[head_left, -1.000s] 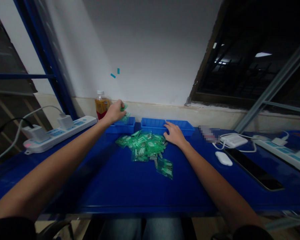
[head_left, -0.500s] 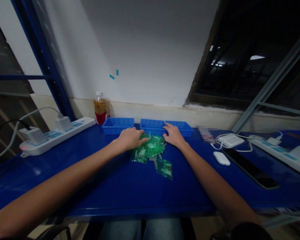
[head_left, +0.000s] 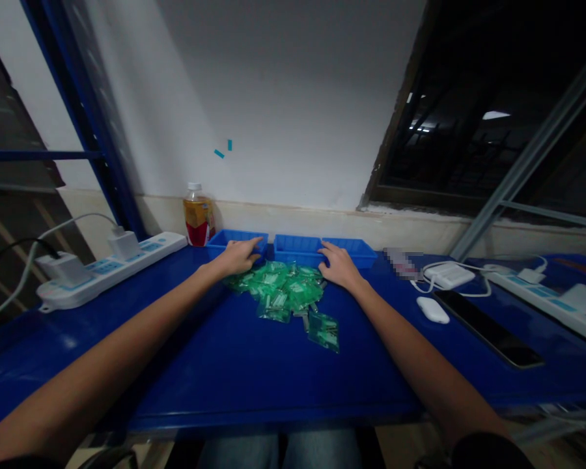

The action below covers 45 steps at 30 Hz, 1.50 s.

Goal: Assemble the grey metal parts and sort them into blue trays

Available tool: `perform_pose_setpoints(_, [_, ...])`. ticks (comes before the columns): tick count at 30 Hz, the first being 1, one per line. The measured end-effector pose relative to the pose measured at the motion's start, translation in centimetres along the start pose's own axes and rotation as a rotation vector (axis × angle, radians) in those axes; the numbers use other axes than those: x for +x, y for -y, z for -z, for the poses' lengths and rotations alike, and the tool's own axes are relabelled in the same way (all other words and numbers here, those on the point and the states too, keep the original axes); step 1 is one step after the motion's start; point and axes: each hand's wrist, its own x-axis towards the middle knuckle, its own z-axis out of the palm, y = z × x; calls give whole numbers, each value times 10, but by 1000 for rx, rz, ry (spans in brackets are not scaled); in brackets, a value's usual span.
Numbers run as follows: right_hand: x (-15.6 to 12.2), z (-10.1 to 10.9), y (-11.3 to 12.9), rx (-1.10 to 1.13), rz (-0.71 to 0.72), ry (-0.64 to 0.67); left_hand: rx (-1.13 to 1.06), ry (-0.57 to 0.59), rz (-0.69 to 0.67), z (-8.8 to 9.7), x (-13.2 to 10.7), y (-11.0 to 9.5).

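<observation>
Place is looking like workshop or small-parts workroom. Long blue worktable [head_left: 224, 378] is running along bare white wall [head_left: 293, 85]; blue metal frame [head_left: 73, 98] is standing at left. Shallow plastic bins [head_left: 295, 246] are lining back edge, heap of green-tinted packets [head_left: 297, 286] lying before them. Power strips [head_left: 168, 243] are flanking both sides.

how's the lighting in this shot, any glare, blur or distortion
Head view: dim overall, with bright patches in the dark window; head view: soft sheen on the blue table at left; head view: green packets look soft, their printing unreadable; head view: wide-angle stretching toward the edges.
</observation>
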Motion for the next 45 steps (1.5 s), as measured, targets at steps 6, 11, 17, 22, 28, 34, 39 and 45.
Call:
perform_pose_setpoints(6, [4,-3,0,2,0,18,33,-49,-23,-2,7,-12])
perform_pose_setpoints(11, [8,-3,4,13,-21,32,53,-62,-48,-4,5,-21])
perform_pose_setpoints(17, [8,2,11,3,-46,50,82,-67,-59,-1,0,-28])
perform_pose_setpoints(22, [5,6,12,-4,-47,57,72,-102,-65,2,0,-29])
perform_pose_setpoints(28, [5,8,10,5,-38,58,38,-155,-90,-1,4,-28])
perform_pose_setpoints(34, [6,10,13,-4,-58,80,5,-148,-171,-9,10,-21])
perform_pose_setpoints(39, [5,11,15,-5,-56,77,7,-146,-180,-12,14,-19])
perform_pose_setpoints(45, [2,14,16,9,-63,80,33,-143,-188,-8,8,-22])
